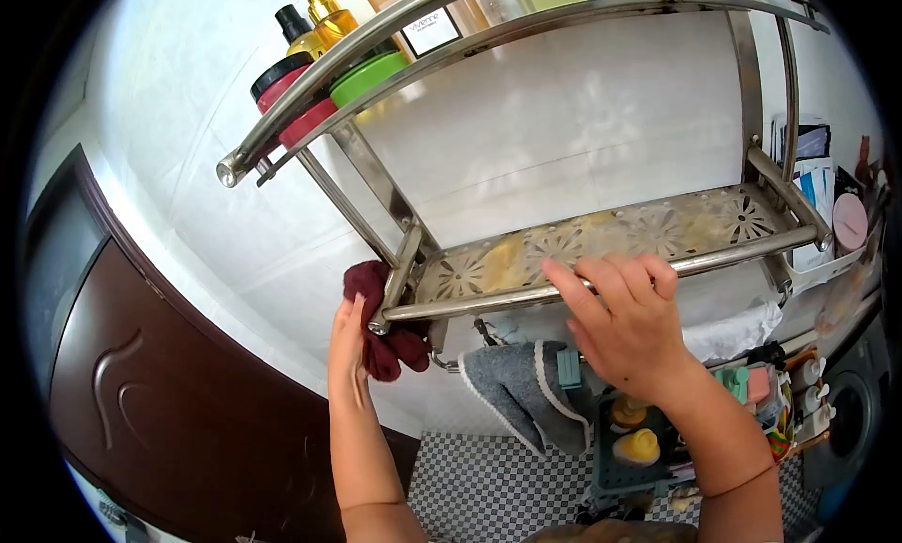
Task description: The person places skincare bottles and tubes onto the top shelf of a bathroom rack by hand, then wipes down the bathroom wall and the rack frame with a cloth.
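My left hand (351, 341) presses a dark red cloth (383, 349) around the left end of the metal shelf's lower tier. The palm faces the cloth, and part of the fingers is hidden behind it. My right hand (625, 322) grips the front rail (479, 305) of that tier, its fingers lying over the bar and the thumb below. Behind the rail, the lower shelf plate (601, 233) has flower-shaped cutouts and yellowish-brown stains.
Above, the upper tier (526, 31) holds jars and bottles, including a green-lidded jar (368, 78). A grey cloth (512, 383) hangs beneath the lower tier. A brown door (160, 374) stands at left. Low on the right are a crate (611, 482) with bottles and a washing machine (850, 411).
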Available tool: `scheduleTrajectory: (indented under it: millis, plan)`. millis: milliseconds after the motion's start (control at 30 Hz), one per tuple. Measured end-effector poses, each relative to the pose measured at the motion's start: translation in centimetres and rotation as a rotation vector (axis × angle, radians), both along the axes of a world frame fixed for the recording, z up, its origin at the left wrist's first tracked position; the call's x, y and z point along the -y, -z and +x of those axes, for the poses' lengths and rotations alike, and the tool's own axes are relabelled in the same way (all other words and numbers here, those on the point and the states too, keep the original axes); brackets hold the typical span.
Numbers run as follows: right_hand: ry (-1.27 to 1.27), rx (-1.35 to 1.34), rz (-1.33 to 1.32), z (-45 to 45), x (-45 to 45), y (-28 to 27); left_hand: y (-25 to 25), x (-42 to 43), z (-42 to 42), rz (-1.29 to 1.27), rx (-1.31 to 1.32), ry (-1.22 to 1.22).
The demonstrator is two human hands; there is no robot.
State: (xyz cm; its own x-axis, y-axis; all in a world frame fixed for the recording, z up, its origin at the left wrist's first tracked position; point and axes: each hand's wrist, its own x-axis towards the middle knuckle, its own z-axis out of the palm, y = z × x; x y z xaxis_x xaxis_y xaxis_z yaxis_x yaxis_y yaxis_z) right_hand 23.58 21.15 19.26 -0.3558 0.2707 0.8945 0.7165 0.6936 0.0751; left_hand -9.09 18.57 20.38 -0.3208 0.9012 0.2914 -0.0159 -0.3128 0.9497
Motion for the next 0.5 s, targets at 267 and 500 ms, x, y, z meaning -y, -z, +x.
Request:
scheduleTrajectory:
  millis: [267, 500]
  plan:
    - [-0.011, -0.034, -0.021, -0.2, 0.2, -0.1, -1.0, -5.7, -0.9, -0.091, -0.095, -0.031]
    - [-0.071, 0.026, -0.056, 0.3, 0.5, -0.4, -2.1, -6.3, -0.5, -0.131, -0.167, -0.016]
